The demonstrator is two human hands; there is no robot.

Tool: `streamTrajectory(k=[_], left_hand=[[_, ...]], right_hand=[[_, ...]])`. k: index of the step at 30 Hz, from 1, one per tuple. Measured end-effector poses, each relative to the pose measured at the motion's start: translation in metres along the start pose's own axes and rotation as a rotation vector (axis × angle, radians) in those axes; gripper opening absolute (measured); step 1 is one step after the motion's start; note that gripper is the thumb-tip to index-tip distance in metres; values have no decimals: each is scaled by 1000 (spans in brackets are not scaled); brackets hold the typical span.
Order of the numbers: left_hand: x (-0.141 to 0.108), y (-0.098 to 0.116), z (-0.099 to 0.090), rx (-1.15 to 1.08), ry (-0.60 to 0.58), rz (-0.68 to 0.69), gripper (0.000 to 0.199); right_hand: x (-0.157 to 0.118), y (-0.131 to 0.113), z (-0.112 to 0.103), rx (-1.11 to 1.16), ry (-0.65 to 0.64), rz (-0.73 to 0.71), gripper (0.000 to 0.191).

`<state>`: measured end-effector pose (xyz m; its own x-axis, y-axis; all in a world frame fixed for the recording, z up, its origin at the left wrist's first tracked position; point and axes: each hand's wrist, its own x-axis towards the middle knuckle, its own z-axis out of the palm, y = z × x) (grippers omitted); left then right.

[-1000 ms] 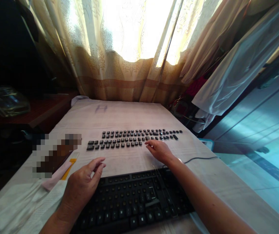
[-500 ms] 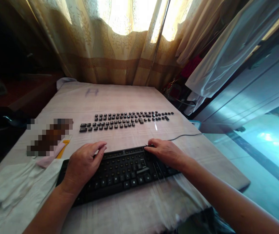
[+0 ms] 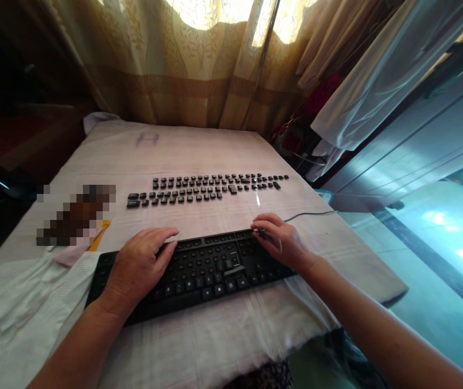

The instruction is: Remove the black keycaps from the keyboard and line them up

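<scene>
A black keyboard [image 3: 199, 270] lies along the near part of the cloth-covered table, with many of its upper keycaps off and bare sockets showing. My left hand [image 3: 144, 262] rests over its left half, thumb and forefinger apart at the back edge, the other fingers hidden beneath. At the keyboard's upper right, my right hand [image 3: 277, 240] is closed, its fingertips pinching a small thin item too small to name. Beyond the keyboard, loose black keycaps [image 3: 190, 191] lie in rows on the cloth.
A blurred brown object [image 3: 79, 213], a pink cloth [image 3: 71, 254] and white cloths [image 3: 24, 292] lie at the left. The keyboard's cable [image 3: 310, 213] runs off to the right. A curtain [image 3: 199, 75] hangs behind the table [image 3: 199, 148].
My right hand has shifted slightly right along the keyboard's back edge and turned, its fingers now more curled. My left hand stays on the keyboard. The whole view has tilted a little downward.
</scene>
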<state>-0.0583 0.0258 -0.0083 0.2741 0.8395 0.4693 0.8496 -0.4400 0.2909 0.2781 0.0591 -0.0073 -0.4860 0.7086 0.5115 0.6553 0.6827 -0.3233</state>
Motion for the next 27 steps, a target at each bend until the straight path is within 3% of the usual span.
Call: streamTrajectory(k=[3, 6, 8, 11, 15, 20, 27], left_hand=[[-1, -3, -1, 7, -2, -9, 39], [-1, -4, -2, 12, 0, -11, 40], [-1, -4, -3, 13, -7, -16, 40], [0, -3, -3, 15, -15, -28, 40], [1, -4, -4, 21, -9, -39, 40], [0, -4, -4, 10, -17, -58, 39], [-2, -5, 1, -10, -66, -62, 38]], right_hand=[[0, -19, 5, 312, 108, 276, 8], [1, -42, 13, 676, 63, 502, 17], [2, -55, 19, 820, 34, 584, 23], [3, -69, 29, 848, 15, 635, 26], [0, -74, 38, 736, -16, 575, 19], [0, -71, 39, 502, -45, 362, 5], [8, -71, 35, 426, -165, 183, 8]])
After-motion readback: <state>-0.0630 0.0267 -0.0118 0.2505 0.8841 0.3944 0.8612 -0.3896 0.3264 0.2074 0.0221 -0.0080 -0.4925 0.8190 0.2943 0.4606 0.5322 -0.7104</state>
